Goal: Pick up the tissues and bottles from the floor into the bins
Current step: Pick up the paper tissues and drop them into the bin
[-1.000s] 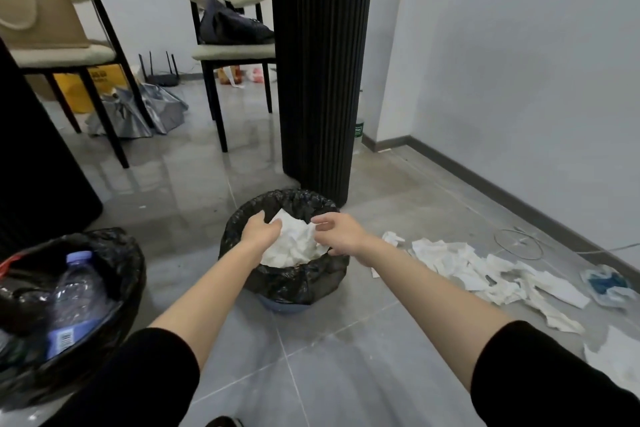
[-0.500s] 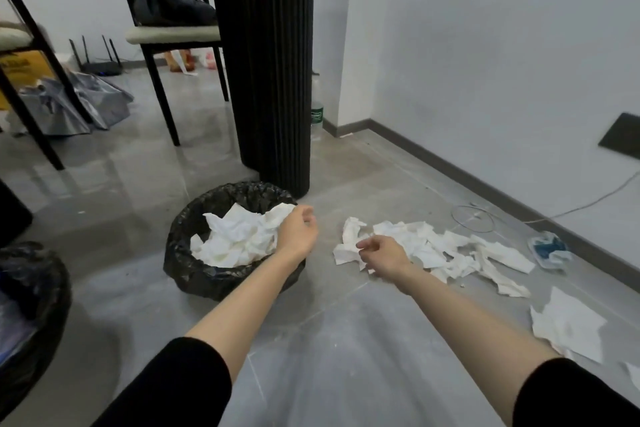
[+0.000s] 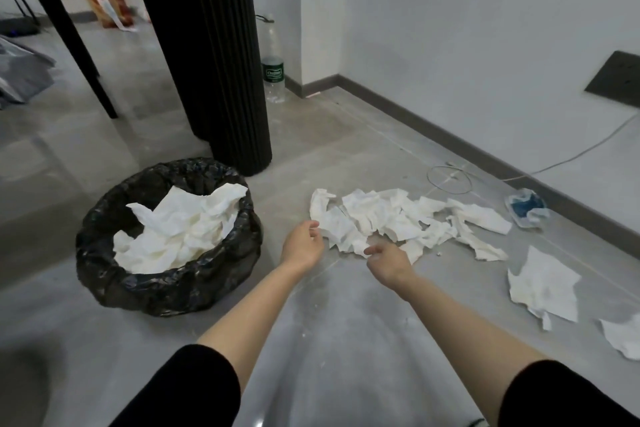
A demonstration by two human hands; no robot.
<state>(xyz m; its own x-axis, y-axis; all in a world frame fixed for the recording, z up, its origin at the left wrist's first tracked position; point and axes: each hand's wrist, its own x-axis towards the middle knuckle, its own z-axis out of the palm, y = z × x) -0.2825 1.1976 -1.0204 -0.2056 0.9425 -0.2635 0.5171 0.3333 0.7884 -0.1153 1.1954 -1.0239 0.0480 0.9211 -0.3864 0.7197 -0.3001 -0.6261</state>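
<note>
A round bin lined with a black bag (image 3: 166, 284) stands on the grey floor at the left, with white tissues (image 3: 180, 225) heaped in it. To its right a strip of crumpled white tissues (image 3: 398, 218) lies on the floor. My left hand (image 3: 303, 244) hovers at the strip's left end, fingers loosely curled and empty. My right hand (image 3: 386, 258) reaches down at the strip's near edge, fingers curled at the paper; I cannot tell if it holds any. A clear plastic bottle (image 3: 273, 62) with a green label stands by the wall corner behind the column.
A black fluted column (image 3: 214, 55) rises just behind the bin. More tissues (image 3: 543, 288) lie at the right, another (image 3: 623, 340) at the frame edge. A blue and white wad (image 3: 526, 206) and a wire loop (image 3: 450, 178) lie near the baseboard. A black chair leg (image 3: 79, 52) stands far left.
Both hands left the bin after dropping the tissue wad there and moved right to the floor strip. The view swung right; the second bin with bottles went out of view.
</note>
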